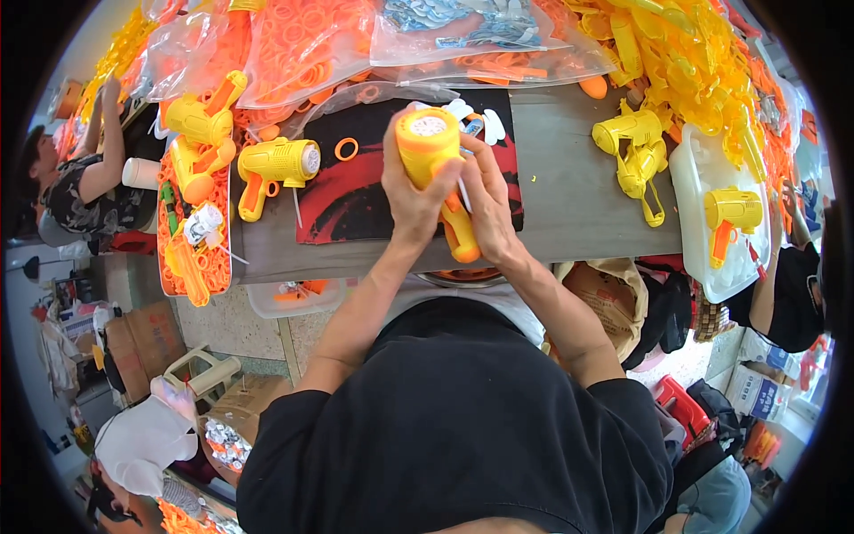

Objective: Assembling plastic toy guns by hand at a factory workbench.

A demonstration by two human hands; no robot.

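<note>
Both of my hands hold a yellow toy gun (pixel 416 153) above the mat, its round front with a white perforated disc turned upward. My left hand (pixel 414 194) wraps around the barrel, the thumb lying across it. My right hand (pixel 491 198) closes on the handle side, fingers near the trigger area; a thin white piece shows beside them. The handle with its orange part (pixel 459 233) points down toward me. Beneath lies a black and red mat (pixel 342 200). An orange ring (pixel 346 149) rests on it, and white pieces (pixel 492 126) lie just beyond my right hand.
Another yellow toy gun (pixel 277 165) lies left of the mat, beside a bin of orange parts (pixel 220 262). Yellow shells (pixel 642 160) and a white tub (pixel 689 209) are at right. Bags of orange rings (pixel 307 53) line the back. Other people work at both sides.
</note>
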